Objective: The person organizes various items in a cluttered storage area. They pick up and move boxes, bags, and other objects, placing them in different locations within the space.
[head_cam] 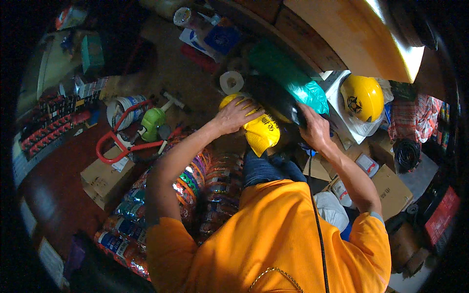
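Note:
My left hand [236, 116] lies over a yellow packet [264, 132] bearing black writing, its fingers curled across the top. One end of the packet pokes out past the fingers; the other hangs above my knees. To the right, my right hand [316, 126] grips the near edge of a dark, shiny object [282, 96], perhaps a black bag; its full shape is lost in shadow. A green plastic bag [311, 96] lies just beyond that hand. Ahead of my left hand stands a white paper roll [231, 82].
A yellow hard hat [362, 98] sits on the right beside cardboard boxes [391, 192] and a black cable coil [406, 154]. On the left are a red-handled tool [110, 146], a green tool [153, 123], a white bucket [126, 110] and shiny wrapped packs [135, 208]. A wooden furniture edge [307, 34] overhangs ahead.

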{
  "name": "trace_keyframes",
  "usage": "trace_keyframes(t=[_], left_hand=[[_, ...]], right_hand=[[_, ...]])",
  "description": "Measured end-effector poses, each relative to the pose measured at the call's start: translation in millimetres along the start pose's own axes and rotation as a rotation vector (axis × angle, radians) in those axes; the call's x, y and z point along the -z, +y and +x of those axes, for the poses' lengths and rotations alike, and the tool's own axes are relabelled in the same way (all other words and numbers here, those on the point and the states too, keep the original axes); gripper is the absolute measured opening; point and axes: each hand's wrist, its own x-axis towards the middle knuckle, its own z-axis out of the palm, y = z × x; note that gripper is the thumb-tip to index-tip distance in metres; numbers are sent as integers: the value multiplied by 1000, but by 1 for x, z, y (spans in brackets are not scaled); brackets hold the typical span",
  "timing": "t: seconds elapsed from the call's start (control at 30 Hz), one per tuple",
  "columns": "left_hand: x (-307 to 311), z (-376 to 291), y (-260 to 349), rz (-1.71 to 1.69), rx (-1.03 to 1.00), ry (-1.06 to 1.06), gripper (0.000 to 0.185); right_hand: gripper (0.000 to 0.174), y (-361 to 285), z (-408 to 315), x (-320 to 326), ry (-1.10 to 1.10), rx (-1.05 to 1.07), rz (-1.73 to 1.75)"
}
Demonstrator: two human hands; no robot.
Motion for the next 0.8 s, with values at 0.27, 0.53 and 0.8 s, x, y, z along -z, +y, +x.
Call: trace_keyframes(t=[0.27,0.53,0.8], left_hand=[[-2,13,-39,-104,83,-114,45],[47,95,-55,-65,234,-234,45],[81,144,-14,-8,281,-144,33]], right_hand=[[60,5,-93,88,-183,241,-240],[57,11,-97,144,-330,256,-181],[49,-2,-59,101,-391,376,-12]])
